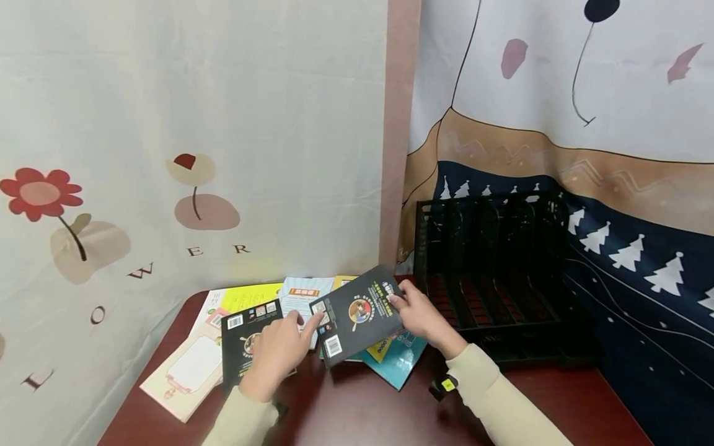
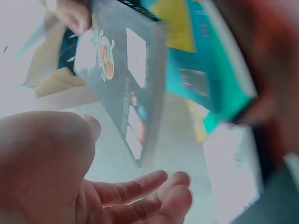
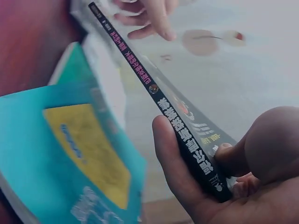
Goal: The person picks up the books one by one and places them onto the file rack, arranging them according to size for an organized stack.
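My right hand [image 1: 418, 311] pinches a thin dark grey book [image 1: 357, 316] by its right end, thumb on the cover; the right wrist view shows its black spine [image 3: 159, 98] with white and pink lettering. The book is raised and tilted above other books. Beside its left end is my left hand [image 1: 283, 348], its thumb and fingers apart with a gap between them in the left wrist view. Under the left hand lies a second dark book [image 1: 237, 347] with a barcode. A teal book [image 1: 398, 359] with a yellow patch lies below the raised one.
A black file rack [image 1: 496, 266] with several upright dividers stands at the right of the dark red table [image 1: 368, 415]. At the left lie a cream booklet [image 1: 186, 378] and a yellow one [image 1: 251, 297]; a light blue one [image 1: 301, 291] is behind. Printed curtains hang behind the table.
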`<state>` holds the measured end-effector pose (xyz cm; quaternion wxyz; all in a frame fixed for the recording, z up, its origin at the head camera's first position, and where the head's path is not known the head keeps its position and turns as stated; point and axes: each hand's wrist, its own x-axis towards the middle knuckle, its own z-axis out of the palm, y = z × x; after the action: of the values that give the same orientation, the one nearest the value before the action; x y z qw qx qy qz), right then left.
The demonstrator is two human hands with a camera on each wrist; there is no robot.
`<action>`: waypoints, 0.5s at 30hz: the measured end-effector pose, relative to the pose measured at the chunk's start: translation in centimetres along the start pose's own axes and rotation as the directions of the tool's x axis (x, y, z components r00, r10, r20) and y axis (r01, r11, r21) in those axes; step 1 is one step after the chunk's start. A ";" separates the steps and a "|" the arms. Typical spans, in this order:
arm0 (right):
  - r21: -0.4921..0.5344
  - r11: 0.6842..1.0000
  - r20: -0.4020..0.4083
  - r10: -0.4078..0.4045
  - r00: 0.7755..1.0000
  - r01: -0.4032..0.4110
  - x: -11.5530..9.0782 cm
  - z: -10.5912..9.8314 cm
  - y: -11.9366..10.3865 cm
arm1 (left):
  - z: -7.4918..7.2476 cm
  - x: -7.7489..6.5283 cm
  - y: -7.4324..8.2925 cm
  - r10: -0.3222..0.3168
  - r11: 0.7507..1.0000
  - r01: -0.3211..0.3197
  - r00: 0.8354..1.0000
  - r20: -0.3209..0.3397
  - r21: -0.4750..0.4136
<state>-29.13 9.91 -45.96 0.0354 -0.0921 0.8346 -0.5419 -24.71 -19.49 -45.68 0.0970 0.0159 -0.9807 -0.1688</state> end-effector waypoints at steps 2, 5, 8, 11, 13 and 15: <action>0.068 0.998 -0.015 0.011 1.000 -0.010 -0.2 -1.0 -0.2 | -0.5 0.5 0.9 -0.017 0.999 0.018 1.000 0.011 -0.045; 0.181 0.983 -0.012 0.026 1.000 -0.023 -0.6 -2.2 -0.4 | -0.9 1.2 2.5 -0.027 0.992 0.031 0.999 0.032 -0.120; 0.262 0.965 -0.004 0.017 1.000 -0.016 -0.9 -3.1 -0.3 | -0.7 1.9 4.1 -0.029 0.975 0.039 0.998 0.050 -0.218; 0.333 0.943 0.014 0.019 1.000 -0.022 -1.1 -3.7 0.1 | -0.1 2.7 5.4 -0.029 0.939 0.046 0.998 0.054 -0.341; 0.361 0.932 0.022 0.020 1.000 -0.027 -1.2 -4.0 0.3 | 0.4 3.1 6.2 -0.029 0.900 0.044 0.999 0.042 -0.434; 0.373 0.927 0.034 0.026 0.999 -0.037 -1.2 -4.3 0.4 | 0.7 3.3 6.8 -0.025 0.858 0.032 0.999 0.020 -0.513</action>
<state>-28.65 14.17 -44.64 0.0727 -0.0780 0.7172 -0.6887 -28.11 -13.08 -43.44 0.0889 0.0027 -0.9006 -0.4254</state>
